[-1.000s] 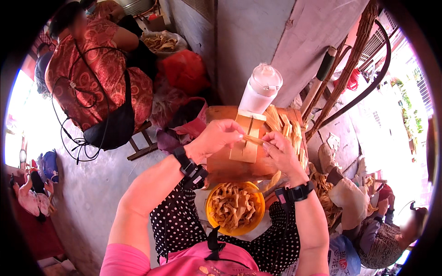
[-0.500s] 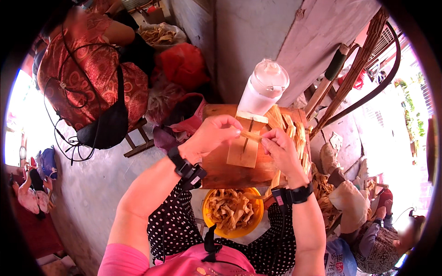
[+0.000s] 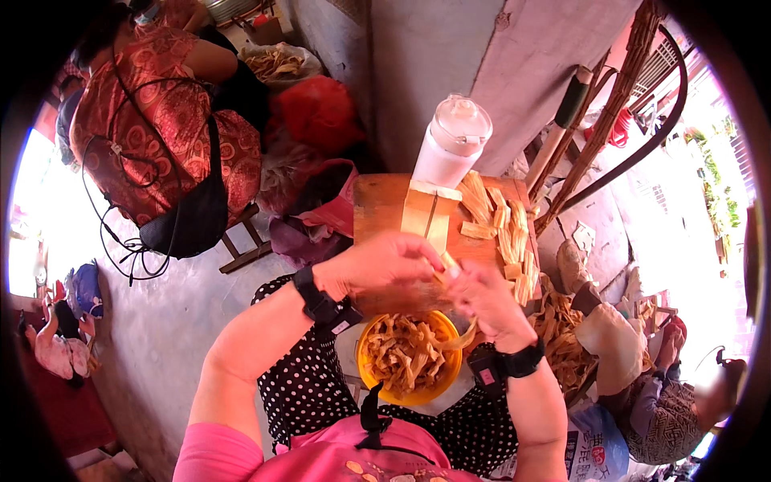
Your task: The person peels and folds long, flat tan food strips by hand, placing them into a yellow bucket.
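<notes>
Both hands meet over the near edge of a small wooden table (image 3: pixel 373 209). My left hand (image 3: pixel 377 263) has its fingers pinched, slightly blurred, on a tan dried strip (image 3: pixel 441 275). My right hand (image 3: pixel 491 304) closes on the same strip from the other side. A loose tan tail (image 3: pixel 463 338) hangs below the right hand, over a yellow basin (image 3: pixel 454 376) of crumpled strips (image 3: pixel 401 353). Just beyond my hands lies a pale wooden block (image 3: pixel 418 213) with a dark lengthwise slit. Folded tan bundles (image 3: pixel 511 233) lie along the table's right side.
A white cup (image 3: pixel 448 153) with a clear lid stands at the table's far edge. Long-handled tools (image 3: pixel 562 120) lean at the right. More tan strips (image 3: pixel 562 337) are heaped beside my right arm. Co-workers sit at left (image 3: pixel 161 120) and lower right (image 3: pixel 671 410).
My hands have come back from over the slit block toward the table's near edge, bringing the strip along. The block's far part and more folded bundles now show.
</notes>
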Available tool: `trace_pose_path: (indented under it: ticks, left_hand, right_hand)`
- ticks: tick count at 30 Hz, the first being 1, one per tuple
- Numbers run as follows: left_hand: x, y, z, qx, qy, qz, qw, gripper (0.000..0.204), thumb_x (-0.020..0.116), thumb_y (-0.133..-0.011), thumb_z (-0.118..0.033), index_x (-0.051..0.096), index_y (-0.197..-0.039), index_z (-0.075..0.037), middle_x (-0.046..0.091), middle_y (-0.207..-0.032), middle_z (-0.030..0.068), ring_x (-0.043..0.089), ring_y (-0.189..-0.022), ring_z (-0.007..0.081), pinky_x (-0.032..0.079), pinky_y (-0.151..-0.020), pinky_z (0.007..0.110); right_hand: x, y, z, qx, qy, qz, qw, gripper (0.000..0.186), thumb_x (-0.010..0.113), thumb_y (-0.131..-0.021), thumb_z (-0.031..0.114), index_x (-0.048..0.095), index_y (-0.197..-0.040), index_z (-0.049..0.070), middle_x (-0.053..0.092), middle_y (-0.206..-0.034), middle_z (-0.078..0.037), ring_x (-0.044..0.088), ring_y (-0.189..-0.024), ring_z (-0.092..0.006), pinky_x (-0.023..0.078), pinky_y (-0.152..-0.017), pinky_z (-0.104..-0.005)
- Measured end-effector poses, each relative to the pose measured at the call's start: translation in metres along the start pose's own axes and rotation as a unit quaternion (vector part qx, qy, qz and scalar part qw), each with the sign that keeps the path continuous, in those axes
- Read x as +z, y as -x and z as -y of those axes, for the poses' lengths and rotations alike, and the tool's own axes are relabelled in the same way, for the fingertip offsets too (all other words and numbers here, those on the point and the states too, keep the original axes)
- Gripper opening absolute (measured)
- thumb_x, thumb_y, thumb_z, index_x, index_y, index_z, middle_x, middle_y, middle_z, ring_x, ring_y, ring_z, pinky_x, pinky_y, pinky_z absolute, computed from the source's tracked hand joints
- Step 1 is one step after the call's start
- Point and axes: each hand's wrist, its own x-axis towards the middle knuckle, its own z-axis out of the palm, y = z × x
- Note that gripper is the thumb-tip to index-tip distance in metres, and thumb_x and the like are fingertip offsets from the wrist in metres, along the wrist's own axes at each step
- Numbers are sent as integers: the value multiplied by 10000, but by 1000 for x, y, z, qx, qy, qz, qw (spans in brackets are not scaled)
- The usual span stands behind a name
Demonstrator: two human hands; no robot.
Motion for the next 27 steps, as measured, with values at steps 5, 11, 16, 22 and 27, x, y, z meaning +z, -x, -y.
trace_pose_path:
  ticks: [5,11,16,22,27]
  left_hand:
    - [26,30,3,11,47,-24,999,295,531,-921,-277,570,-1132,-75,589,-834,-5,546,-637,54,395,-520,170]
    - [60,63,45,-13,106,-112,988,391,438,-949,-422,578,-845,-72,551,-698,-8,502,-586,65,388,-492,184]
    - [74,69,61,32,81,-186,979,297,469,-940,-306,543,-791,-60,494,-658,-17,429,-535,59,376,-485,193]
    - [82,68,113,-16,42,-201,978,292,497,-922,-274,598,-879,-4,562,-711,28,514,-631,108,449,-578,259]
    - [99,62,147,132,-372,-168,903,361,575,-879,-298,574,-1129,-37,616,-812,105,593,-772,204,460,-714,323]
  right_hand:
    - [13,29,-14,-1,-68,50,996,211,561,-915,209,533,-835,16,419,-613,45,354,-502,-38,270,-435,-173]
    - [20,59,-43,-10,-122,71,990,214,568,-912,240,544,-845,39,453,-669,37,368,-531,-42,283,-446,-176]
    - [36,81,-59,-7,-211,42,977,118,587,-894,178,563,-857,68,482,-687,41,353,-509,-34,276,-444,-167]
    - [17,96,-93,17,-151,-49,987,160,608,-886,206,550,-857,60,455,-670,54,342,-487,-27,256,-424,-185]
    - [2,110,-99,-41,35,-83,995,194,634,-866,200,566,-911,23,522,-738,36,445,-610,-19,373,-529,-178]
